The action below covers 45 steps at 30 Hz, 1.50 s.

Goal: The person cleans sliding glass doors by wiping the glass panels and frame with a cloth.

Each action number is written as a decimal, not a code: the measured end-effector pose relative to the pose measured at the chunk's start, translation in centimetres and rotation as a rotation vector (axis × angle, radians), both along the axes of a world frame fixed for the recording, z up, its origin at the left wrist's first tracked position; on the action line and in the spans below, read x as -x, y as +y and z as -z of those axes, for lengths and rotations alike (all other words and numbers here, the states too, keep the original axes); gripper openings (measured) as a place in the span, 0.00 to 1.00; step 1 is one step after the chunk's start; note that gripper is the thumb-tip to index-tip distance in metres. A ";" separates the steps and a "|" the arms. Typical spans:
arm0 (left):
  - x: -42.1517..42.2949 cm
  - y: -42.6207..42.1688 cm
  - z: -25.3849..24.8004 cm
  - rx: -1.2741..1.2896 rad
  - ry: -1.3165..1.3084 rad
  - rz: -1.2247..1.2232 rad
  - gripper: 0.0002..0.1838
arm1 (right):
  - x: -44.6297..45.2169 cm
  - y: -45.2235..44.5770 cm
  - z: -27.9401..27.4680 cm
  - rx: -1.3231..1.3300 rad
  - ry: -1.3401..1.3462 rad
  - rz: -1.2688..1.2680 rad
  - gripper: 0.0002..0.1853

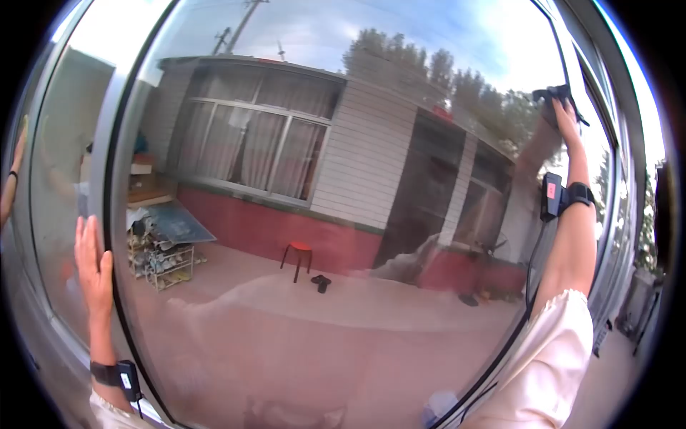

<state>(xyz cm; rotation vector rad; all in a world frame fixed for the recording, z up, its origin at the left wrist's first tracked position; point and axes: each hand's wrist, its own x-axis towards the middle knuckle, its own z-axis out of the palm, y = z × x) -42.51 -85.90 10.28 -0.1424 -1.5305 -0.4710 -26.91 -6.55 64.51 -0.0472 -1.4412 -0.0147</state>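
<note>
Your right hand (567, 120) was raised near the upper right corner of the glass pane (343, 243), over a dark cloth (552, 94) by the right edge. Its fingers stretched across the cloth; whether they pinched it could not be told. Your left hand (93, 264) lay along the metal frame (118, 136) at the pane's left edge, fingers straight and nearly together, thumb apart.
</note>
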 end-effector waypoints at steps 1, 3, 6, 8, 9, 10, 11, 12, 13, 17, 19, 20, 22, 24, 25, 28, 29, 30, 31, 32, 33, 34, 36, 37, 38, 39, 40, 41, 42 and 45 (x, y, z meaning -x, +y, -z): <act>0.0 -0.7 0.4 0.013 0.012 0.014 0.30 | 0.3 -0.6 -0.3 0.075 -0.003 -0.020 0.44; -0.7 -0.4 0.3 -0.041 -0.027 0.031 0.31 | 1.7 -0.8 -2.3 0.184 -0.042 -0.079 0.46; -1.0 0.1 0.5 -0.010 0.013 -0.028 0.33 | 4.7 -3.2 -6.4 0.283 -0.028 0.056 0.54; -0.8 0.0 0.2 0.016 0.034 -0.019 0.34 | 5.0 -12.1 -5.1 0.339 -0.028 0.204 0.58; -0.7 -0.2 0.1 0.020 0.046 -0.005 0.35 | 6.2 -15.9 -5.9 0.291 -0.037 0.249 0.57; -0.4 -0.3 0.2 0.016 0.050 -0.001 0.35 | 7.2 -20.6 -5.7 0.212 -0.026 0.275 0.55; -0.2 -0.3 0.3 0.009 0.055 0.031 0.35 | 8.6 -24.7 -6.8 0.126 -0.035 0.301 0.54; -0.3 -0.2 0.4 0.003 0.049 0.033 0.35 | 9.4 -30.2 -6.1 0.076 -0.022 0.340 0.53; -0.4 0.0 0.4 -0.001 0.040 0.040 0.35 | 10.8 -34.9 -6.1 0.027 -0.013 0.315 0.50; -0.6 -0.1 0.3 -0.009 0.024 0.071 0.34 | 14.6 -54.9 -0.6 -0.176 0.052 0.244 0.44; -0.6 -0.3 0.6 -0.009 0.016 0.074 0.34 | 14.3 -63.3 4.7 -0.299 0.006 0.187 0.41; -0.6 -0.4 0.6 -0.009 0.020 0.090 0.33 | 13.6 -65.5 6.3 -0.293 -0.055 0.153 0.38; -0.9 -0.6 0.5 -0.002 0.011 0.098 0.33 | 14.3 -67.5 6.3 -0.382 -0.098 0.076 0.33; -0.8 -0.2 0.2 0.007 0.006 0.131 0.33 | 14.3 -67.3 5.7 -0.413 -0.145 0.027 0.30; -0.8 -0.3 0.4 0.005 0.008 0.150 0.33 | 14.2 -67.0 5.8 -0.446 -0.145 -0.003 0.30; -0.8 -0.4 0.6 0.021 0.001 0.125 0.33 | 13.4 -66.9 4.9 -0.508 -0.162 -0.026 0.30; -0.8 -0.4 0.6 0.023 -0.001 0.121 0.33 | 13.3 -66.9 4.9 -0.498 -0.168 -0.018 0.31; -0.9 -0.5 0.4 0.030 -0.001 0.118 0.33 | 13.1 -66.9 5.2 -0.483 -0.174 -0.009 0.31; -1.1 -0.6 0.4 0.039 -0.022 0.096 0.32 | 13.2 -66.6 5.1 -0.475 -0.176 -0.012 0.31; -1.2 -0.5 0.4 0.047 -0.042 0.080 0.32 | 13.1 -66.3 4.9 -0.381 -0.147 -0.002 0.32; -1.2 -0.5 0.2 0.062 -0.039 0.089 0.32 | 13.0 -65.5 4.7 -0.281 -0.113 0.012 0.32; -1.3 -0.3 0.0 0.060 -0.040 0.039 0.32 | 12.3 -63.4 4.2 -0.218 -0.140 0.017 0.34; -1.3 -0.2 0.0 0.063 -0.043 -0.001 0.33 | 11.0 -59.1 3.6 -0.123 -0.143 0.043 0.37; -1.2 -0.1 0.0 0.061 -0.025 0.008 0.33 | 10.5 -56.6 2.8 -0.076 -0.124 0.044 0.38; -0.8 -0.3 0.2 0.065 -0.014 0.011 0.32 | 10.0 -53.8 2.1 -0.050 -0.120 0.052 0.39; -0.6 -0.4 0.4 0.066 -0.002 0.011 0.32 | 9.4 -50.9 1.6 -0.040 -0.117 0.054 0.39; -0.6 -0.2 0.4 0.058 -0.003 0.020 0.31 | 9.8 -46.0 -0.7 -0.035 -0.082 0.075 0.39; -0.7 -0.2 0.4 0.049 -0.004 0.029 0.31 | 8.8 -44.0 0.0 -0.032 -0.047 0.098 0.39; -0.5 -0.4 0.4 0.058 0.014 0.042 0.30 | 6.2 -41.4 0.6 -0.176 -0.252 0.412 0.38; -0.1 -0.5 0.6 0.053 0.024 0.022 0.29 | 4.9 -30.0 -1.6 0.025 -0.138 -0.016 0.39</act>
